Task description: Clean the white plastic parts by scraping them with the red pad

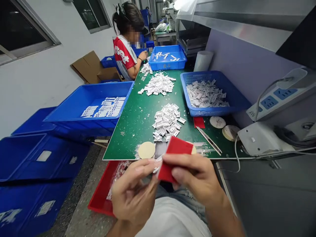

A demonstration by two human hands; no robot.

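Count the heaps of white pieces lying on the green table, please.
3: a small heap at the far end, a larger heap in the middle, and a third heap nearer the front edge.

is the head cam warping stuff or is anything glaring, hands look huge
In head view, wide-angle distortion enlarges the left hand and right hand nearest the lens, stretches the blue crates at the left edge; glare sits on the steel hood top right.
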